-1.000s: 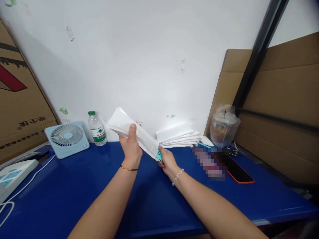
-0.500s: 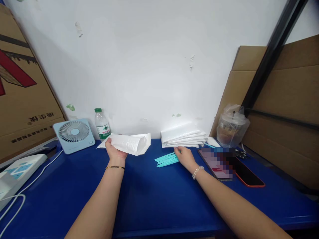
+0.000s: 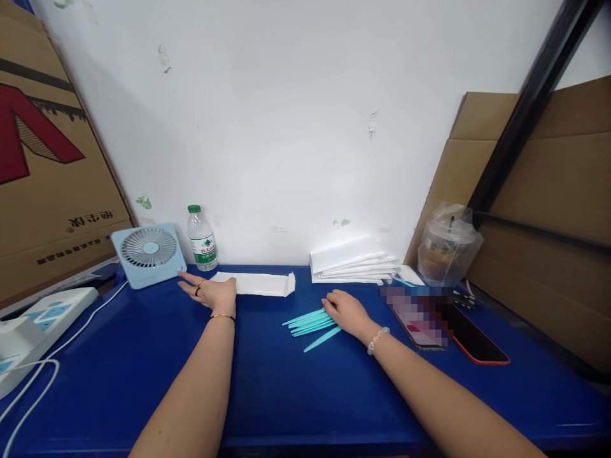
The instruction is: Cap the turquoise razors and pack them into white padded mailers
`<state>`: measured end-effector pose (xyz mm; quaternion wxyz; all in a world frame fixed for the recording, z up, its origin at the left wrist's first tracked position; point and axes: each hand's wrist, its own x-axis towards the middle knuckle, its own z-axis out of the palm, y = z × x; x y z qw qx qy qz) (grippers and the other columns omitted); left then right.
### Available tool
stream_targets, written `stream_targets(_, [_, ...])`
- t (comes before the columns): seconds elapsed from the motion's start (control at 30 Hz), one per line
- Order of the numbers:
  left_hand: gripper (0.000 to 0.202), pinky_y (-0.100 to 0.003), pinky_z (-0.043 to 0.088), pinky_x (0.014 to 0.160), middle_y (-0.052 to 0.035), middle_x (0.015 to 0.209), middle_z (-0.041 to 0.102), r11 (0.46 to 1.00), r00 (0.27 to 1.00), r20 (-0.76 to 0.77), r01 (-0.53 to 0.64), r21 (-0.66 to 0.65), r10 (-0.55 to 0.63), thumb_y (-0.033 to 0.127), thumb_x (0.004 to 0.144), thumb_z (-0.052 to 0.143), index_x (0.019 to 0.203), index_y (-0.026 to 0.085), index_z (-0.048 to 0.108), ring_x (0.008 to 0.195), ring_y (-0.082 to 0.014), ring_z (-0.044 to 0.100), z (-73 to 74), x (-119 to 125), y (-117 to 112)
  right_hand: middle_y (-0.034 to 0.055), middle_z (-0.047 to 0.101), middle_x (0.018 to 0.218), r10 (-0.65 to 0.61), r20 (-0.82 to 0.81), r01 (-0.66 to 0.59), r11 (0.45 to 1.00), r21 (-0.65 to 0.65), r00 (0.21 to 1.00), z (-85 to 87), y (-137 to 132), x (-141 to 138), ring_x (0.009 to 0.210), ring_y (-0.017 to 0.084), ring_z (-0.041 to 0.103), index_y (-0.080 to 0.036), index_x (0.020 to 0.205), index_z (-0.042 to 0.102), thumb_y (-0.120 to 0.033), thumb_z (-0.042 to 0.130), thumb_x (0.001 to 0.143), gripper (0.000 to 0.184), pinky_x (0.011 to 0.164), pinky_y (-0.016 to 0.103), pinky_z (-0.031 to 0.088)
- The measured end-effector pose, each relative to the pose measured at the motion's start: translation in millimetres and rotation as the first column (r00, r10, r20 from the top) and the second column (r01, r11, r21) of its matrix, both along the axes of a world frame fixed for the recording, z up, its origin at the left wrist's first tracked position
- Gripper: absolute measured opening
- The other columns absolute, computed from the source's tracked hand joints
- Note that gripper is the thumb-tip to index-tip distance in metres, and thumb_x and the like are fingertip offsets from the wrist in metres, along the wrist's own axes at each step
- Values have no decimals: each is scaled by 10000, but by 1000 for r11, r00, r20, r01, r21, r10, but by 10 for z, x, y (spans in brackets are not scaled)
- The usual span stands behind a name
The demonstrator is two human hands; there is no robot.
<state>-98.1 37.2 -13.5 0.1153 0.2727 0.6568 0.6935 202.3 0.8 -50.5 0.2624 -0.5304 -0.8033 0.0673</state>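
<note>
My left hand is open, its fingers stretched out to the left. Its thumb side lies at the near end of a white padded mailer, which rests flat on the blue table with its open flap to the right. My right hand is closed over the right ends of several slim turquoise plastic sticks, whose tapered ends fan out to the left. One stick lies apart at a slant, nearer to me, its far end under the hand. The fingertips of the right hand are partly hidden.
A stack of white mailers leans by the wall. Right of it stand a bagged drink cup and two phones, one with an orange-red edge. To the left are a bottle, a blue fan and a power strip.
My left hand has let go of the mailer, which now lies on the table. My right hand has shifted slightly nearer to me, and the turquoise sticks have fanned out, one apart.
</note>
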Motion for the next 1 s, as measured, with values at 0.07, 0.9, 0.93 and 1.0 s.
stream_targets(0.07, [1047, -529, -24, 1100, -158, 1511, -44, 996, 959, -270, -91, -5, 86, 20, 479, 703, 1384, 205, 212, 1380, -327, -94, 39, 28, -30, 26, 511, 694, 30, -36, -30, 999, -14, 999, 8, -8, -11, 683, 153, 480, -196, 631, 524, -379, 384, 904, 358, 607, 271, 322])
stream_targets(0.9, [138, -255, 465, 640, 5, 598, 602, 407, 355, -228, 879, -250, -907, 214, 550, 760, 641, 253, 663, 594, -174, 553, -261, 957, -64, 10, 603, 777, -73, -166, 63, 996, -64, 983, 62, 304, 340, 844, 180, 505, -192, 669, 592, -441, 496, 853, 324, 786, 310, 284])
stream_targets(0.93, [184, -252, 468, 652, 2, 627, 605, 412, 359, -238, 882, -230, -902, 225, 526, 780, 667, 257, 665, 629, -178, 563, -270, 963, -75, 17, 611, 813, -69, -149, 58, 996, -72, 986, 60, 297, 348, 867, 186, 505, -200, 710, 617, -446, 500, 848, 306, 801, 321, 281])
stream_targets(1.0, [246, -252, 467, 645, -6, 690, 609, 404, 325, -294, 875, -266, -899, 291, 518, 790, 729, 254, 669, 673, -182, 568, -276, 979, -96, 25, 615, 885, -20, -145, 6, 996, -91, 989, 69, 273, 353, 922, 197, 500, -224, 797, 652, -459, 512, 838, 276, 838, 344, 273])
